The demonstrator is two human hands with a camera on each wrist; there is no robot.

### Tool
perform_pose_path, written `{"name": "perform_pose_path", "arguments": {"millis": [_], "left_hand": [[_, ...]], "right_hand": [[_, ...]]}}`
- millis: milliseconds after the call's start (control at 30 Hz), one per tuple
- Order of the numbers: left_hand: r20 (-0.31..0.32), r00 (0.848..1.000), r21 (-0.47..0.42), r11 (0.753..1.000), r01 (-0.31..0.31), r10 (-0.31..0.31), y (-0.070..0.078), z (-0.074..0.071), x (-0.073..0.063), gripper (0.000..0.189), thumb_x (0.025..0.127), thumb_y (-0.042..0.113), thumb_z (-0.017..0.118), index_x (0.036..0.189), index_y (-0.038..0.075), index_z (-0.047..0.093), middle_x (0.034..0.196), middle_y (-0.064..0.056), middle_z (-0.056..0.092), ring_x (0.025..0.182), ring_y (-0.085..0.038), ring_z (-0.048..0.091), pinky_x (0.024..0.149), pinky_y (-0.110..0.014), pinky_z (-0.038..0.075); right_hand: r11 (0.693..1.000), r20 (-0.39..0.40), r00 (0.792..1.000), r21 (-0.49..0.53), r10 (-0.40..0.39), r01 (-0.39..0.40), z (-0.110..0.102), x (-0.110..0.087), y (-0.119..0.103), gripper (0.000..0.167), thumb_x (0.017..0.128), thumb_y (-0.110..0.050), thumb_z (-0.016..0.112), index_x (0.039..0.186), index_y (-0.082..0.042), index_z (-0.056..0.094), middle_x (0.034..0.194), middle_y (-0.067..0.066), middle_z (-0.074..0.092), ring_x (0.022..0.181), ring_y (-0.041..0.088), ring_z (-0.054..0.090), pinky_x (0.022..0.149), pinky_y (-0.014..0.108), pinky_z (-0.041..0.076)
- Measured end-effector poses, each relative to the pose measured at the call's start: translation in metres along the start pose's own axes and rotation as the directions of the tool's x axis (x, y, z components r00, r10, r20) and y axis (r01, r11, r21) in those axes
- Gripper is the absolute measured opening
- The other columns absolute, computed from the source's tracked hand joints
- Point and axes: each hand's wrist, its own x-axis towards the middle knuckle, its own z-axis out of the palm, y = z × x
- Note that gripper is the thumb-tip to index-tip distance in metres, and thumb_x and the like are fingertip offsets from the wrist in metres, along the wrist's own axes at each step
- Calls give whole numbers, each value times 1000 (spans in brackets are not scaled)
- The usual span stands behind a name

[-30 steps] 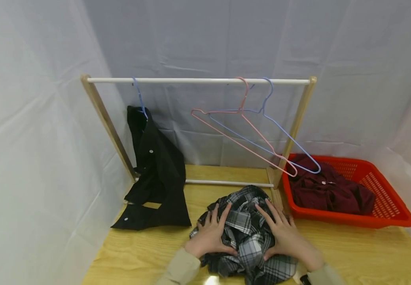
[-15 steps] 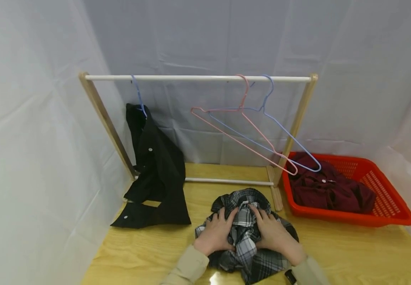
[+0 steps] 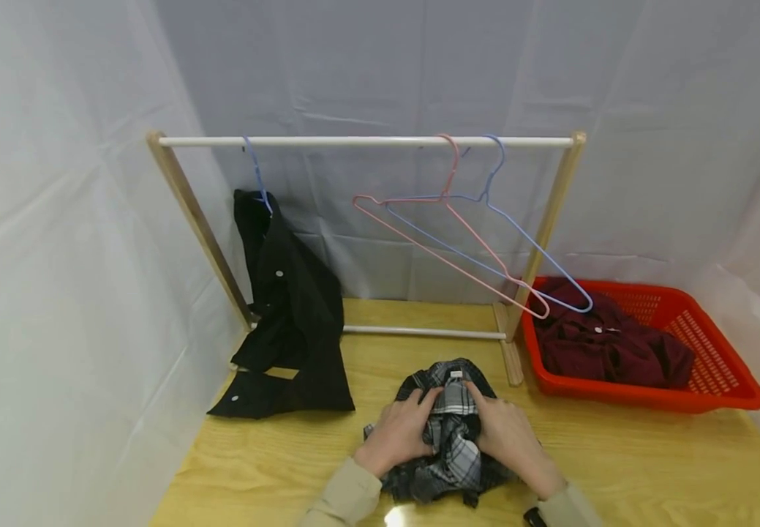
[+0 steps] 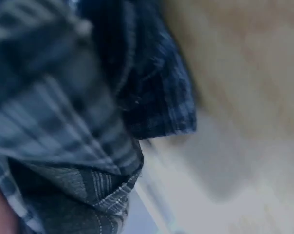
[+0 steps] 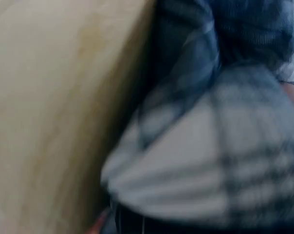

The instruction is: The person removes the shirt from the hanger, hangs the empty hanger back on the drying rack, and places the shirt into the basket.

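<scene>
A crumpled black, grey and white plaid shirt (image 3: 460, 439) is bunched between my two hands, low in the middle of the head view. My left hand (image 3: 401, 428) grips its left side. On the other side, my right hand (image 3: 506, 435) holds the cloth with its fingers around the bunch. A small white label shows at the shirt's collar, between the fingertips. Folds of the plaid shirt (image 4: 59, 117) fill much of the left wrist view, with table beside them. Blurred plaid cloth (image 5: 200, 146) covers much of the right wrist view. Most fingertips are hidden in the fabric.
Behind the hands stands a garment rack (image 3: 353, 141). A black shirt (image 3: 301, 307) hangs at its left on a blue hanger. A pink hanger (image 3: 412, 247) and a blue hanger (image 3: 518, 227) hang further right. A red basket (image 3: 725, 359) holds a maroon shirt (image 3: 606, 344).
My spread hands have drawn closer together and gathered the plaid shirt into a tighter bunch. Its right-hand and lower edges have pulled inward, and the label has come into view.
</scene>
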Motion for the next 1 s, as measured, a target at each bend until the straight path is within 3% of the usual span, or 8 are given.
{"name": "perform_pose_path", "arguments": {"millis": [100, 267, 367, 433, 500, 633, 800, 1000], "left_hand": [[-65, 997, 45, 998, -42, 45, -1, -9, 0, 97, 70, 49, 92, 151, 25, 45, 121, -4, 66, 75, -17, 66, 58, -31, 53], [-175, 978, 53, 993, -104, 112, 1, -27, 3, 97, 70, 47, 92, 152, 28, 43, 116, 1, 66, 77, -16, 66, 63, -33, 54], [-208, 968, 12, 990, -138, 138, 4, -35, 5, 98, 71, 43, 93, 153, 27, 42, 113, -1, 64, 74, -17, 65, 61, -33, 53], [-221, 964, -9, 988, -152, 146, 6, -39, 6, 98, 71, 41, 93, 153, 27, 41, 110, -2, 62, 70, -15, 62, 56, -30, 50], [-239, 958, -7, 986, -164, 157, 9, -43, 8, 99, 71, 41, 93, 153, 27, 40, 106, -2, 61, 67, -14, 60, 53, -28, 47], [-275, 943, 21, 982, -187, 185, 17, -52, 11, 101, 72, 41, 93, 155, 28, 37, 105, -3, 58, 66, -13, 58, 51, -25, 43], [-278, 932, 55, 972, -228, 234, 32, -65, 18, 104, 73, 41, 92, 157, 29, 32, 111, -4, 58, 73, -14, 61, 55, -25, 47], [-266, 913, 85, 952, -295, 307, 55, -79, 33, 107, 73, 44, 91, 158, 30, 29, 117, -3, 60, 83, -15, 66, 61, -27, 53]], "right_hand": [[1000, -37, 999, 16, 9, -9, -10, -2, 1, 81, 58, 1, 75, 137, -5, 58, 54, -4, 44, 43, 11, 33, 45, 27, 21], [1000, -144, 990, -14, 14, -16, -30, -5, 4, 82, 54, 0, 77, 134, -8, 61, 55, -2, 48, 43, 16, 40, 42, 30, 27], [999, -219, 976, -50, -7, -4, -41, -7, 5, 83, 51, 0, 79, 132, -10, 64, 58, -1, 55, 59, 26, 57, 48, 36, 41], [998, -258, 966, -59, -28, 13, -46, -8, 6, 83, 50, 1, 79, 131, -10, 65, 60, 0, 59, 73, 29, 60, 57, 39, 45], [997, -297, 953, -71, -50, 30, -51, -9, 7, 82, 50, 1, 80, 130, -9, 66, 62, 1, 62, 85, 30, 58, 66, 41, 44], [995, -375, 925, -88, -69, 39, -61, -14, 10, 82, 49, 3, 79, 129, -7, 67, 64, 3, 65, 84, 29, 50, 69, 42, 39], [991, -457, 884, -127, -92, 37, -75, -25, 16, 85, 45, 4, 83, 128, -4, 67, 68, 8, 68, 86, 32, 51, 73, 46, 41], [991, -549, 830, -126, -102, 38, -93, -42, 33, 86, 41, 8, 79, 126, -2, 66, 72, 13, 71, 93, 38, 55, 80, 54, 43]]}}
